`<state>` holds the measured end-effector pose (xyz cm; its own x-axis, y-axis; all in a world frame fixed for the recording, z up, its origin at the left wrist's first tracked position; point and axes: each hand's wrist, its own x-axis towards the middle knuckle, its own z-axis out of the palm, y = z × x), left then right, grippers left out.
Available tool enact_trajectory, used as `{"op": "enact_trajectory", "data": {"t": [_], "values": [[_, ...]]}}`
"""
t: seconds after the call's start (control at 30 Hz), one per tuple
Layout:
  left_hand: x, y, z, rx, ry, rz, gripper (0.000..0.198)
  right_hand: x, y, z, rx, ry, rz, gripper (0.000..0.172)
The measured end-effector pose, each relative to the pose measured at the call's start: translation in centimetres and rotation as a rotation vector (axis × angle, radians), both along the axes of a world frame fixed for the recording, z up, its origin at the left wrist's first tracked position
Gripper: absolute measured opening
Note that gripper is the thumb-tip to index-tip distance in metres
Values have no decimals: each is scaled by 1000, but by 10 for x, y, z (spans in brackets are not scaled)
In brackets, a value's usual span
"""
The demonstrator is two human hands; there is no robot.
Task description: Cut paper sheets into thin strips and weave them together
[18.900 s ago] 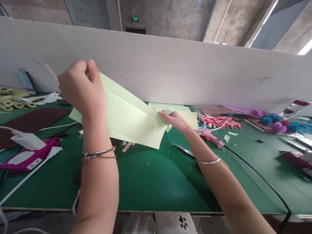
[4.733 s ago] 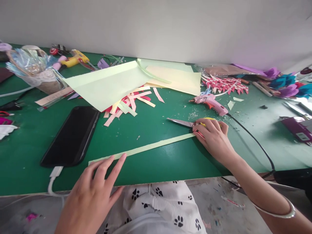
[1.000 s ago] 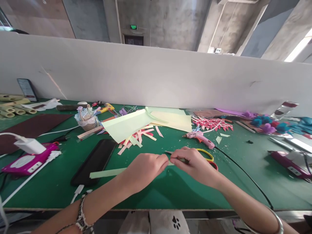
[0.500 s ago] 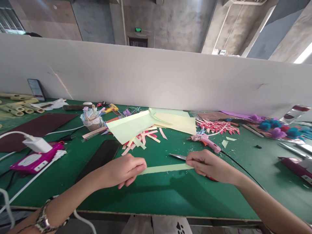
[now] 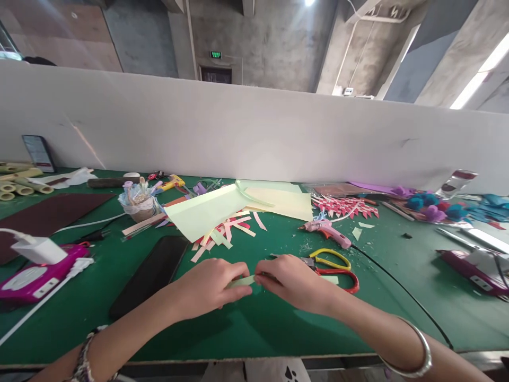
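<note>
Strip (image 5: 242,281) of pale green paper sits low over the green surface (image 5: 254,329), near its front edge, pinched between both hands. The left hand (image 5: 212,285) grips one end with fingers curled; the right hand (image 5: 292,280) grips the other, fingertips almost meeting. Scissors (image 5: 336,263) lie just beside the right hand, with a phone (image 5: 153,273) near the left.

At a green worktable (image 5: 258,334), the left hand (image 5: 210,284) and right hand (image 5: 292,281) pinch a pale green paper strip (image 5: 243,281) between them, with scissors (image 5: 338,265) just right of the grip and a black phone (image 5: 151,273) to its left.
</note>
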<state>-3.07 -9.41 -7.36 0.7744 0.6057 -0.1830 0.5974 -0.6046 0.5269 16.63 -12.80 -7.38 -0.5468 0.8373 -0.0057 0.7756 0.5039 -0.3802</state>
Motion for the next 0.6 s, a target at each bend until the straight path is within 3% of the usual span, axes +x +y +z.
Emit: {"op": "enact_trajectory", "data": {"t": [0.1,0.23,0.37,0.5,0.6], "values": [[4,2,-1,93,-34,-46,39,0,3,0,-119,134,30,25],[1,4,-3,-202,-102,-26,37,7,3,0,-363,304,125,28],[-2,0,-3,-408,-133,20,38,15,1,0,-462,355,175,31],[1,-6,0,-466,-115,45,37,18,-2,0,-415,261,244,30],[8,-7,1,-467,-111,85,38,14,-6,-1,-151,145,208,24]]}}
